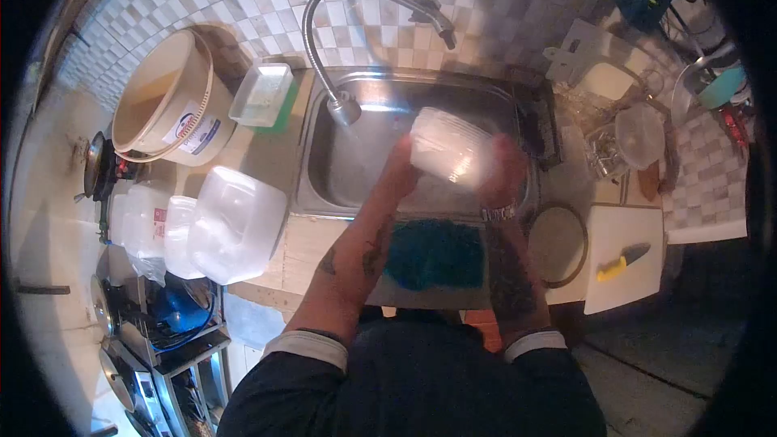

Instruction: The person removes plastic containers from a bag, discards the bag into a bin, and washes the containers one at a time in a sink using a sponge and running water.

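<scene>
Above the steel sink (336,182) I hold a pale, ribbed bundle (452,146) that looks like stacked plastic containers; blur and glare hide its exact kind. My left hand (400,168) grips its left side, its fingers partly hidden behind it. On the right end, my right hand (503,171) is closed around it, smeared by motion. A flexible metal faucet (311,32) arches over the sink, its lower end at the left of the basin. Below my forearms, a dark teal cloth (433,255) lies along the counter's front edge.
To the left stand a beige bucket (174,101), a clear tub (263,95) and stacks of white plastic containers (239,222). On the right, a yellow-handled knife (623,263) lies on a white cutting board (607,226), beside a round lid (558,244).
</scene>
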Demonstrator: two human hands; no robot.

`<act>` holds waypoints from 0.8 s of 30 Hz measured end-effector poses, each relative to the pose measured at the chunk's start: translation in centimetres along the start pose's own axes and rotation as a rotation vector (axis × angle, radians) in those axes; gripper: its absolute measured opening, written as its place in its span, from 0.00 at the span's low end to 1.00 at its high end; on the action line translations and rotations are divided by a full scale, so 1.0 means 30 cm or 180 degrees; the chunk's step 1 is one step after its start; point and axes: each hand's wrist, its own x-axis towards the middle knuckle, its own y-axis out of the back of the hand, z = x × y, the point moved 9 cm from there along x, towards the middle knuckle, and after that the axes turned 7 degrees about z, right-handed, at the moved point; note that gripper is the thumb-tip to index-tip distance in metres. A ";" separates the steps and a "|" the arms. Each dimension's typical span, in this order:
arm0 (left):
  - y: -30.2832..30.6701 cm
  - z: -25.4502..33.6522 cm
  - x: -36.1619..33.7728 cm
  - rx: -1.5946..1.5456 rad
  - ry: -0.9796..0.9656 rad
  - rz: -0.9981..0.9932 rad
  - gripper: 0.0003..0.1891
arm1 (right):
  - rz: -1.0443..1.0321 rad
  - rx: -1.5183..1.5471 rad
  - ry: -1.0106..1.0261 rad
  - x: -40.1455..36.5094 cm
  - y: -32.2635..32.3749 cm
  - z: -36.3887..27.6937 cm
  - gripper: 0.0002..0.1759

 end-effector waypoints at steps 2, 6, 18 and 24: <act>-0.006 -0.022 0.013 -0.1570 0.0960 -0.0064 0.18 | 0.0518 0.0793 -0.1003 -0.085 0.012 0.121 0.11; 0.026 -0.219 -0.037 -0.2874 0.2697 0.0479 0.18 | -0.0187 0.2007 -0.1979 -0.125 -0.030 0.315 0.14; -0.007 0.278 0.028 0.1870 -0.0645 0.1052 0.20 | -0.0605 -0.0623 -0.0559 -0.040 -0.092 0.069 0.27; 0.148 -0.020 0.111 -0.0182 0.0566 0.0983 0.18 | -0.0537 0.0205 -0.1300 -0.089 -0.027 0.168 0.26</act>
